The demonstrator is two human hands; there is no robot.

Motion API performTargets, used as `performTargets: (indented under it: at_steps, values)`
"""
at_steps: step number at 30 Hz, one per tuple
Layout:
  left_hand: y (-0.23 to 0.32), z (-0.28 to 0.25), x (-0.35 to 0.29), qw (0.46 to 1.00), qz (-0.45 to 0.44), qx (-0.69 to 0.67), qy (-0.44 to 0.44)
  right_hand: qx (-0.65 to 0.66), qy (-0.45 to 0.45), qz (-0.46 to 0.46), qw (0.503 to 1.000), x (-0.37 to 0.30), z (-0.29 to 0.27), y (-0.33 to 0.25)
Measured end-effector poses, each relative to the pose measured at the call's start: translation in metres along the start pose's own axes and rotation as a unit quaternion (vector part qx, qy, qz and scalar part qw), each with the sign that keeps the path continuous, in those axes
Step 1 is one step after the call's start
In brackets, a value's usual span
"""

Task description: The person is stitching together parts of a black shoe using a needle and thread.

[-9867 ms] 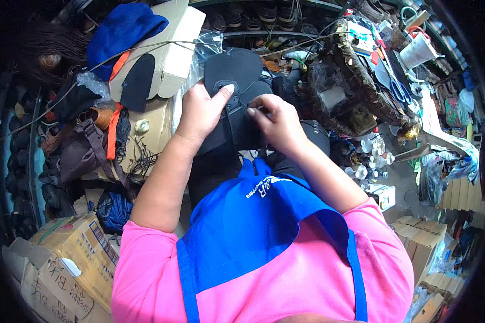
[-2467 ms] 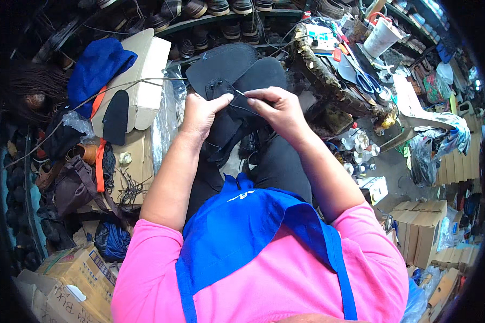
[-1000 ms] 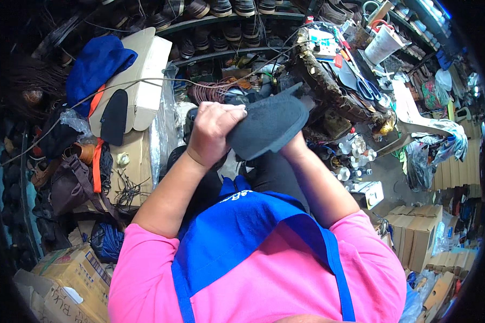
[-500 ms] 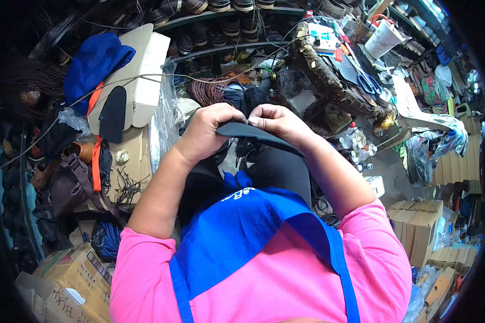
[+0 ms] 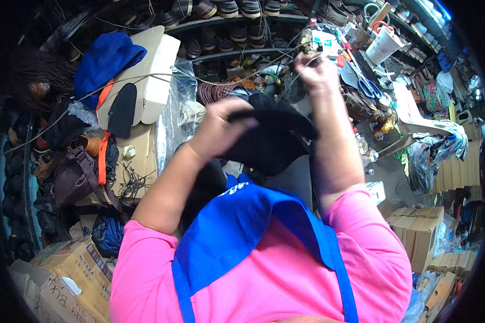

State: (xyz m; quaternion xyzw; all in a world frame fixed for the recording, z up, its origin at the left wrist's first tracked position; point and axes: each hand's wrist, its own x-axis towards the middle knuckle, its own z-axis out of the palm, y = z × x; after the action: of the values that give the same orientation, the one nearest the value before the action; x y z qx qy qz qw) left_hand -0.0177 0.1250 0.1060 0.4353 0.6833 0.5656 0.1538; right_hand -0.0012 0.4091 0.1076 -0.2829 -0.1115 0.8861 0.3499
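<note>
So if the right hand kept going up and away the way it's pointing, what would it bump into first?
Probably the cluttered workbench: the right hand, pinching a thin thread, points toward the small white-and-teal box just beyond it. Depth is hard to judge here.

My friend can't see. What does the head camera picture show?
A person in a pink shirt and blue apron holds a black shoe piece in the left hand, while the right hand is raised, pulling a thread. Shoes, boxes and tools crowd around.

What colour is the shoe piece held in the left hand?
Black. The curved flat shoe piece gripped by the left hand shows best in the head view.
</note>
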Motion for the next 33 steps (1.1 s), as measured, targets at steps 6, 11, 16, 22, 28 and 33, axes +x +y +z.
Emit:
performTargets:
  at_steps: [6, 11, 16, 22, 28, 33]
  values:
    - [-0.033, -0.068, 0.034, 0.955, -0.026, -0.261, 0.138, -0.346, -0.504, -0.040, 0.790, -0.064, -0.009, -0.063]
    - [-0.043, -0.116, 0.035, 0.962, -0.071, -0.234, 0.119, -0.805, -0.238, -0.429, 0.334, -0.074, -0.087, -0.175]
    - [-0.040, -0.136, 0.027, 0.891, -0.185, -0.307, 0.279, -0.912, 0.231, -0.194, 0.278, -0.111, -0.202, -0.334]
    - [-0.064, 0.007, 0.019, 0.916, -0.098, -0.380, -0.081, -0.726, -0.128, -0.089, 0.670, -0.093, -0.190, -0.206]
    - [-0.066, 0.079, 0.025, 0.937, -0.152, -0.290, -0.125, -0.659, -0.340, -0.078, 0.666, -0.099, -0.156, -0.031]
    - [-0.073, 0.076, 0.006, 0.966, 0.051, 0.176, 0.185, -0.615, -0.264, 0.083, 0.738, -0.086, -0.165, -0.009]
